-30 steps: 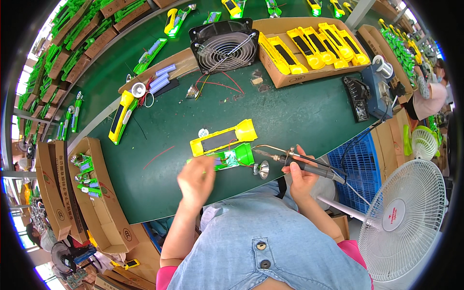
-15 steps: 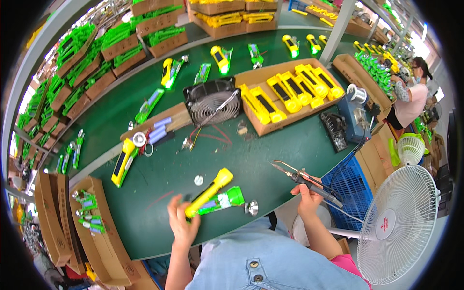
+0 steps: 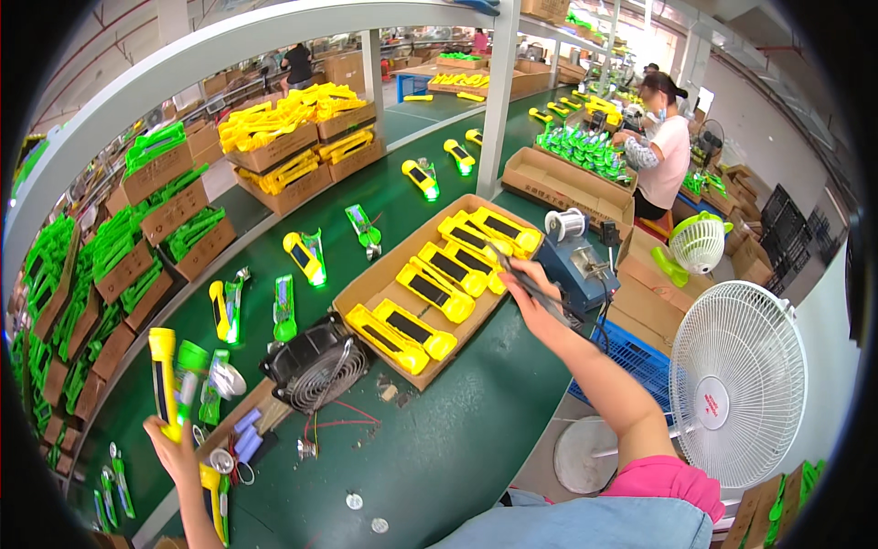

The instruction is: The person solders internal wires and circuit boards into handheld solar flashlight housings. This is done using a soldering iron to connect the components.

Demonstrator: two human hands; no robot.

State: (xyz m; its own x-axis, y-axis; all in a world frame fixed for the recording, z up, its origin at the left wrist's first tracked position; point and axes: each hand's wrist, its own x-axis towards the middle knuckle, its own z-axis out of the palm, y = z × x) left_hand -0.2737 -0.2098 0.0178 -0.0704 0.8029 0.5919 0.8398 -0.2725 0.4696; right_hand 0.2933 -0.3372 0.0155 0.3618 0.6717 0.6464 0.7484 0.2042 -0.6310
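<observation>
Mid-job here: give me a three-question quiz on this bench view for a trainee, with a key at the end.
1. True or false: the right hand is empty.

2. What colour is the dark-panelled casing in the left hand?
A) blue
B) yellow
C) red

3. What sits on top of the blue unit beside the open cardboard box?

Key:
1. False; it holds a soldering iron.
2. B.
3. A spool of wire.

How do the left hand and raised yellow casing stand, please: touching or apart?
Touching: the head view shows the left hand gripping the yellow casing by its lower end.
</observation>
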